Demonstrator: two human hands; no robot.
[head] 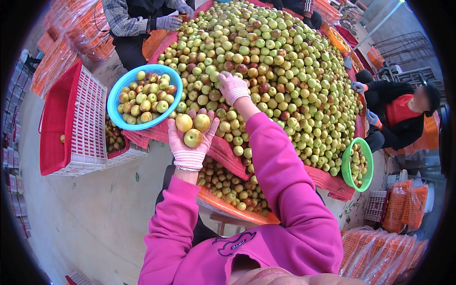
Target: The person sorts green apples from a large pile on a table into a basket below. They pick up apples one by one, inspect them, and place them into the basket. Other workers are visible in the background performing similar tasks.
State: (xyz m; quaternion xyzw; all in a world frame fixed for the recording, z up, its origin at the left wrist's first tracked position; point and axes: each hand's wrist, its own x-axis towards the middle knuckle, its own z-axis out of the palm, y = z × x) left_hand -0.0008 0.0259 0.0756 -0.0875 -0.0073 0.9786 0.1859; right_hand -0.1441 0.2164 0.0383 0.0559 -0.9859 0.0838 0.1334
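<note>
Several green and reddish-brown jujube-like fruits (192, 138) rest in my left hand (190, 148), palm up in a pink-and-white striped glove with bare fingertips. My right hand (233, 86), in a matching glove, reaches onto a large heap of the same fruits (306, 89); its fingertips touch fruit, and whether they grip one cannot be told. To the left of my hands, a blue plastic basket (173, 115) holds more fruits. An orange crate (235, 206) full of fruits lies below the heap's edge, in front of my body. Red cloth (228, 156) lines that edge.
A red-lined white plastic crate (89, 117) stands at the left, above another holding fruits. A green basket (370, 167) with fruits sits at the heap's right edge. Co-workers sit at upper left (130, 25), top and right (399, 110). Stacked orange crates (383, 253) are at lower right.
</note>
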